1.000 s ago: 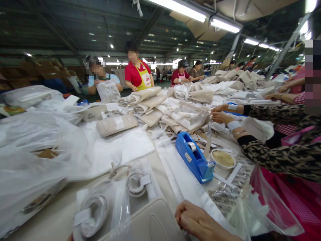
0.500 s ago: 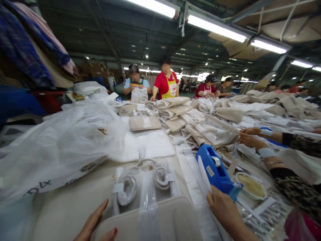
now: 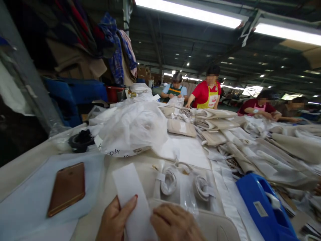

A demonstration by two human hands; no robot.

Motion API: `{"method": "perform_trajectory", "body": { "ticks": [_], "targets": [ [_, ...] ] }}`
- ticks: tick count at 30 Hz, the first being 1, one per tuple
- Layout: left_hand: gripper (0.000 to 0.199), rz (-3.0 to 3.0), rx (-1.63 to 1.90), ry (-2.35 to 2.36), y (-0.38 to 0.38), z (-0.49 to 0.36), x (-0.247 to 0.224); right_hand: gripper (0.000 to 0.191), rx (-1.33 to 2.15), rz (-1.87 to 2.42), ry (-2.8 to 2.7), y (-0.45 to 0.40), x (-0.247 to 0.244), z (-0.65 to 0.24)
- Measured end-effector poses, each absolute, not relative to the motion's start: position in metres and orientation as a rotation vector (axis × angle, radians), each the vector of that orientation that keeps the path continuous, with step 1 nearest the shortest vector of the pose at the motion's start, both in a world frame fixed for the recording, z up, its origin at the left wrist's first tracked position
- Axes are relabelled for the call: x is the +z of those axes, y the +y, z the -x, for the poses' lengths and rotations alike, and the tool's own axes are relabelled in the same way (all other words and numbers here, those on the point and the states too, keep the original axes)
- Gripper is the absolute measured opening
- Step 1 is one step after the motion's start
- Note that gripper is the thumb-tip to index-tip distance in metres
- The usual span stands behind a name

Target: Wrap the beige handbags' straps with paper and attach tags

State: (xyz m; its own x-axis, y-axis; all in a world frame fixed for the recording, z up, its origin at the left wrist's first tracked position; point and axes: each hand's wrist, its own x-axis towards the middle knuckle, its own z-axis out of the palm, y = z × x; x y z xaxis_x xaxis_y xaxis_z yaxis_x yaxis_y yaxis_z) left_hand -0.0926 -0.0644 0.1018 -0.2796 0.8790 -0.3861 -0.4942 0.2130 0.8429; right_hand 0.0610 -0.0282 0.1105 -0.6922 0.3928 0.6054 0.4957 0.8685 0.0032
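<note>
Watching from afar, I see the left hand point(image 3: 112, 219), spread beside the stitched beige case point(image 3: 213, 226) half a second ago, now pinching a flat, smooth white strip point(image 3: 132, 192) at bottom centre, so work centres on that strip. The right hand point(image 3: 175, 222) curls at its edge; whether it grips, I cannot tell. Beyond: glossy blue dispenser point(image 3: 263, 204), lower right; wrapped round coils point(image 3: 168, 182), mid-frame; then crinkled translucent plastic point(image 3: 135, 125).

This is a factory floor — aproned workers point(image 3: 212, 97) at a worktable point(image 3: 41, 154) of heaped beige pieces point(image 3: 217, 114), tube lights point(image 3: 188, 14) overhead.
</note>
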Motion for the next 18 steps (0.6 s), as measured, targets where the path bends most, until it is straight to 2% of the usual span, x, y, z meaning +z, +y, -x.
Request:
{"method": "perform_trajectory", "body": {
  "ticks": [2,5,7,12,18],
  "targets": [
    [0.059,-0.378,1.403,1.267,-0.065,0.121,0.104,0.013,-0.079,0.657,-2.589,-0.005,0.12,-0.048],
    [0.052,-0.376,1.363,1.321,-0.065,0.145,0.108,0.017,-0.145,0.609,-2.726,0.024,0.115,-0.036],
    [0.049,-0.408,1.338,1.34,-0.06,0.147,0.105,0.025,-0.204,0.584,-2.71,0.035,0.101,-0.032],
    [0.046,-0.51,1.28,1.326,-0.039,0.14,0.093,0.022,-0.072,0.618,-2.711,0.044,0.078,-0.032],
    [0.041,-0.714,1.163,1.345,-0.015,0.142,0.086,0.031,0.023,0.543,-2.721,0.055,0.067,-0.036]
  ]
}}
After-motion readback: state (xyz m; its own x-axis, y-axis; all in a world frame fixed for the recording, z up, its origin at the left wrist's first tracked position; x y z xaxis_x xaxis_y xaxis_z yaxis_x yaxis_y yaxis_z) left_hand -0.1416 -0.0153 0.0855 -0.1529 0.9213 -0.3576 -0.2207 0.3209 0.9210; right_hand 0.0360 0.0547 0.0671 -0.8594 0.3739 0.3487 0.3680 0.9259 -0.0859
